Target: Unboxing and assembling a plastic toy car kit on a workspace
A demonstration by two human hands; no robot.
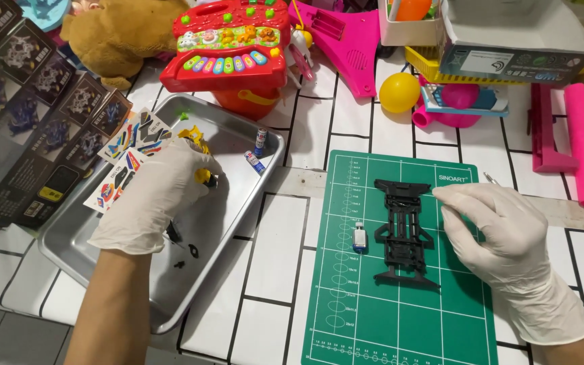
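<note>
My left hand [160,192], in a white glove, reaches into a metal tray [238,203] and closes its fingers on a small yellow part [203,176]. Another yellow piece [194,135] lies just beyond it. My right hand [495,226], also gloved, rests on a green cutting mat [373,311] beside a black toy car chassis [403,230], pinching a thin metal tool [491,178] whose tip sticks out behind the fingers. A small white-and-blue motor [359,237] lies on the mat left of the chassis.
Two batteries [257,152] and small black parts [187,253] lie in the tray. Sticker sheets [130,145] and a dark box [21,122] sit to the left. Toys crowd the back: a red keyboard [228,44], a plush [113,34], a yellow ball [399,92], pink plastic pieces [582,142].
</note>
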